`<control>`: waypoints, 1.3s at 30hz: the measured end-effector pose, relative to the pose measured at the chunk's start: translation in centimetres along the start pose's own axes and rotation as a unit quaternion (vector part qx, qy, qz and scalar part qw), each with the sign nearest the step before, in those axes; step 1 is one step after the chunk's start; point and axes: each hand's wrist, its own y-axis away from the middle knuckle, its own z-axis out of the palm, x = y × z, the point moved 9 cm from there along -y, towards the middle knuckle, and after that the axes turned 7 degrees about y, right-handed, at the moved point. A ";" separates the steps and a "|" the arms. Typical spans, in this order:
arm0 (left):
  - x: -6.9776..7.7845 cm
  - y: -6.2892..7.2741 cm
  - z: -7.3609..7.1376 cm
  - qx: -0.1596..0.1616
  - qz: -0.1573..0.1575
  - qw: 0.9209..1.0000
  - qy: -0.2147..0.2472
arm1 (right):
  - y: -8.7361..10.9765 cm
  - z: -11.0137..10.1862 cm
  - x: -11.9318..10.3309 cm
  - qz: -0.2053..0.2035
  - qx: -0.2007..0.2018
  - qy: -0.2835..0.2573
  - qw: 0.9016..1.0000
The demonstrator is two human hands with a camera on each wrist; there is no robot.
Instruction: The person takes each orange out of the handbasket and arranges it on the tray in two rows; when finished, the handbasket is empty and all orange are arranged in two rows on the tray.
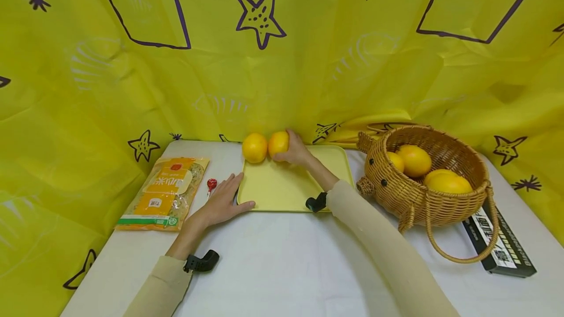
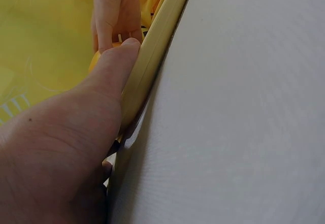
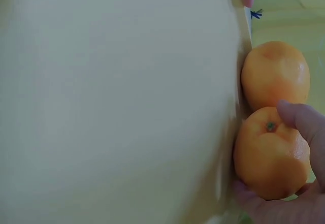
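My right hand (image 1: 296,151) grips an orange (image 1: 278,144) at the back of a pale yellow tray (image 1: 286,184). In the right wrist view, the thumb lies over the top of that orange and the other fingers curl round its lower side. A second orange (image 3: 275,74) sits right beside it, at the tray's back left. My left hand (image 1: 223,200) rests at the tray's front left corner, fingers extended along the side. Its thumb (image 2: 109,74) lies along the tray rim in the left wrist view.
A brown wicker animal-shaped basket (image 1: 396,204) with several yellow-orange fruits stands at the right, partly over a black box (image 1: 506,243). An orange food packet (image 1: 165,192) and a red lollipop (image 1: 212,184) lie at the left. A yellow patterned cloth (image 1: 282,77) hangs behind the table.
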 end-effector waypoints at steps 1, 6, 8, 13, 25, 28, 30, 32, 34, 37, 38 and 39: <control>0.0 0.0 0.0 0.000 0.000 1.000 0.000 | 0.0 0.0 0.0 0.000 0.004 0.002 1.000; 0.0 0.0 0.0 0.000 0.000 1.000 0.002 | 0.5 -0.1 -0.1 0.006 0.019 0.008 1.000; 0.1 0.0 0.0 0.000 0.002 1.000 0.000 | 0.9 -0.2 -0.1 0.010 0.022 0.005 1.000; 0.1 0.2 0.1 -0.001 0.001 1.000 0.001 | 2.9 -0.9 -0.3 0.031 0.031 -0.047 0.998; -0.1 0.1 0.2 -0.004 -0.009 1.000 0.003 | 17.4 -1.1 -5.0 -0.098 -0.069 -0.165 0.979; 0.0 0.1 0.1 -0.002 -0.005 1.000 0.000 | 21.0 -1.9 -4.2 -0.125 -0.076 -0.162 0.976; 0.0 0.2 0.1 -0.002 -0.006 1.000 0.000 | 23.0 -3.0 -3.5 -0.138 -0.065 -0.153 0.976; 0.0 0.2 0.1 -0.002 -0.007 1.000 -0.001 | 24.7 -4.3 -2.6 -0.146 -0.044 -0.150 0.977; 0.0 0.1 0.1 -0.003 -0.008 1.000 -0.002 | 26.2 -5.8 -1.9 -0.155 -0.017 -0.147 0.977; 0.0 0.1 0.1 -0.002 -0.007 1.000 0.000 | 27.9 -7.7 -0.8 -0.166 0.013 -0.160 0.973; 0.0 0.2 0.1 -0.003 -0.006 1.000 0.001 | 28.3 -8.2 -0.4 -0.169 0.017 -0.166 0.971; 0.1 0.1 0.1 -0.003 -0.004 1.000 0.001 | 28.7 -8.6 -0.1 -0.170 0.021 -0.173 0.970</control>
